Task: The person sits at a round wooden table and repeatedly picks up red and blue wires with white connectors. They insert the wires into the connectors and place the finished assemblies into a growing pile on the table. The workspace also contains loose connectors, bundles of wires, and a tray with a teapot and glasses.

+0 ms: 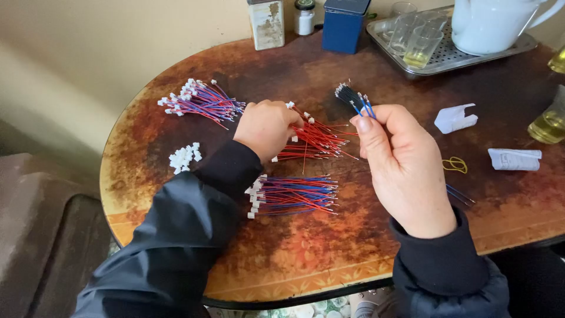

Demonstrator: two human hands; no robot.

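My right hand (400, 159) pinches a small bundle of dark and blue wires (355, 99), their tips pointing up and away from me. My left hand (266, 126) rests with curled fingers on a loose pile of red wires (318, 138) with white connectors, gripping some of them. A bundle of red and blue wires with white plugs (291, 196) lies just below the left hand. Another such bundle (203, 100) lies to the upper left. A small heap of loose white connectors (185, 157) sits left of my left forearm.
A round brown table (294, 259) holds a metal tray (447, 56) with glasses and a white jug at the back right, a blue tin (343, 25), an old tin box (266, 23), two white plastic pieces (454, 119), a yellow rubber band (454, 164) and glasses of yellow liquid (547, 123).
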